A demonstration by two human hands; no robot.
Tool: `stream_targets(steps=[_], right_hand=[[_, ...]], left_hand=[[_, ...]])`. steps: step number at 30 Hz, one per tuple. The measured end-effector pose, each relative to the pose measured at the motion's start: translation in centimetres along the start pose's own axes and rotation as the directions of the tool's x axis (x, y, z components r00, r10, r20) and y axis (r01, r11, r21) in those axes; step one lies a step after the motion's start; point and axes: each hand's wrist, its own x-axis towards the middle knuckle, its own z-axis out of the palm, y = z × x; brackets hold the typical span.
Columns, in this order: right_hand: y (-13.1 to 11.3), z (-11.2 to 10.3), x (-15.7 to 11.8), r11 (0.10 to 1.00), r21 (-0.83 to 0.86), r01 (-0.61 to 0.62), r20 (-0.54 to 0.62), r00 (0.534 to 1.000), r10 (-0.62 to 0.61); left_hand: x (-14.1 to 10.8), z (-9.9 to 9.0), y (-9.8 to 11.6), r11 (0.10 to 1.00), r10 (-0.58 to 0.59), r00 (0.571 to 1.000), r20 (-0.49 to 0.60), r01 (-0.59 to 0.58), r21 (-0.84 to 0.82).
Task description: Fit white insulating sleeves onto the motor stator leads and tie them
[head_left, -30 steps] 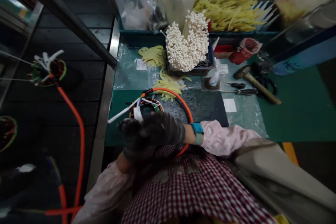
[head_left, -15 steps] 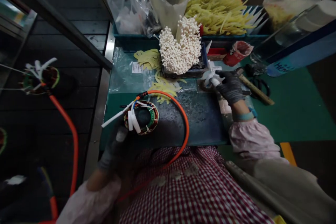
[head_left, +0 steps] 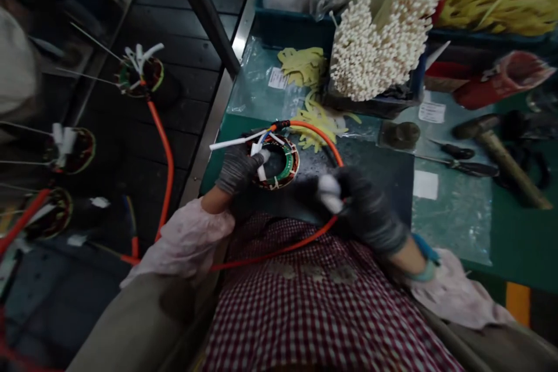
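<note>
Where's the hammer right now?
In the head view, the hammer lies on the green bench mat at the far right, just right of a long screwdriver, with its wooden handle pointing toward the lower right.

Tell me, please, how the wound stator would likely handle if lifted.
The stator is probably heavy for its size, since its ring looks like a solid core packed with windings. Being round, it might roll if stood on edge. The orange cable lies in a smooth arc, so it seems stiff and may swing.
</note>
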Motion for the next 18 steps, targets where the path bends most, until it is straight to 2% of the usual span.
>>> stream_targets(steps=[1,3,5,7,9,13,16,18], right_hand=[[-1.0,1.6,-0.9,1.000,-0.005,-0.005,0.049,0.999,0.005],[-1.8,4.1,-2.4,0.999,-0.046,-0.013,0.069,0.997,0.016],[-1.6,5.2,-3.6,0.996,-0.089,0.002,0.043,0.999,0.001],[-1.4,5.1,-4.4,0.992,-0.115,0.044,0.038,0.999,-0.040],[-1.5,4.5,-4.7,0.993,-0.096,0.072,0.067,0.996,-0.066],[-2.6,3.3,-3.9,0.998,-0.030,0.046,0.135,0.990,-0.042],[-3.5,3.1,-3.0,0.997,-0.062,0.043,0.170,0.985,-0.032],[-3.9,3.1,-2.6,0.992,-0.105,0.065,0.182,0.982,-0.045]], left_hand=[[-0.6,0.3,0.4,0.999,0.033,0.999,-0.017,-0.033,0.021],[-2.2,1.0,1.7,0.994,0.105,0.992,-0.075,-0.103,0.026],[-3.7,1.8,3.1,0.980,0.199,0.971,-0.128,-0.196,0.035],[-4.9,2.2,4.2,0.963,0.268,0.952,-0.148,-0.262,0.057],[-5.7,2.2,4.7,0.956,0.287,0.951,-0.115,-0.276,0.103],[-6.5,1.8,4.5,0.911,0.357,0.932,-0.057,-0.334,0.244],[-7.0,1.7,4.4,0.878,0.448,0.890,-0.083,-0.421,0.228],[-7.2,1.8,4.5,0.870,0.470,0.878,-0.093,-0.443,0.217]])
